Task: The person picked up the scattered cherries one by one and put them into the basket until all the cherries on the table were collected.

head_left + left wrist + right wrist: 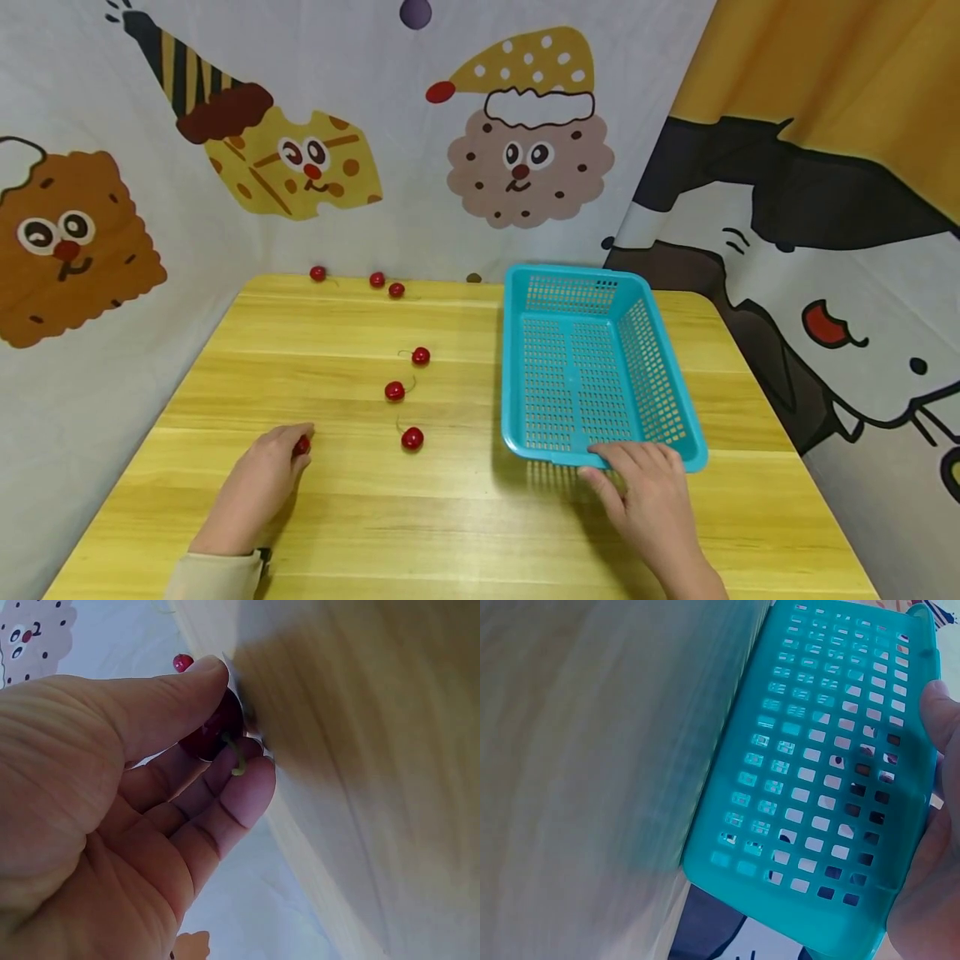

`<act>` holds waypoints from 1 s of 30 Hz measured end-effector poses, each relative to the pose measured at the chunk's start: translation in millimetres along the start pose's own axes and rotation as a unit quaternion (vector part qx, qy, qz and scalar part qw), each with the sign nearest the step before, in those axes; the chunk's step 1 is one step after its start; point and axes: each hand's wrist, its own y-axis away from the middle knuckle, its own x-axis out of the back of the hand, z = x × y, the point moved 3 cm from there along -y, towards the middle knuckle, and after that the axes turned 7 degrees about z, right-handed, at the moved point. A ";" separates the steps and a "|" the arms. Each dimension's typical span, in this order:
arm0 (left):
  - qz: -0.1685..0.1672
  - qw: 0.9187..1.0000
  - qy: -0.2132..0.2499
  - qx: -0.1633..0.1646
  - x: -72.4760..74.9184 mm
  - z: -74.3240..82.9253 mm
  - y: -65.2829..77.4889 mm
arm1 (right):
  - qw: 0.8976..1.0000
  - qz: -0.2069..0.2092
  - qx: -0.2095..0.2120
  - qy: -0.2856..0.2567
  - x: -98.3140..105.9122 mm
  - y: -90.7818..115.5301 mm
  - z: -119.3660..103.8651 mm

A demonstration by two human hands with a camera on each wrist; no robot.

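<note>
My left hand (pixel 258 487) is low over the left part of the table, pinching a dark red cherry (pixel 217 729) between thumb and fingertips. The cherry's short green stem (pixel 238 759) pokes out beside the fingers in the left wrist view. On the right, a blue plastic basket (pixel 511 375) with slotted walls stands with nothing inside. My right hand (pixel 652 504) grips its near rim, thumb outside and fingers over the edge. Between hand and basket lie three loose cherries, the nearest cherry (pixel 412 438) in front of another cherry (pixel 394 391) and a farther cherry (pixel 421 357).
Along the table's back edge are three more cherries: one at the left (pixel 318 273), then a pair, a cherry (pixel 377 280) and a cherry (pixel 397 290). A cartoon-printed curtain (pixel 420 167) hangs behind the wooden table (pixel 450 517) and down both sides.
</note>
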 end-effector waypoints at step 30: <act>0.074 0.995 0.064 0.020 25.9 43.0 8.3 | 0.999 0.011 0.021 -0.032 -37.2 -34.0 8.7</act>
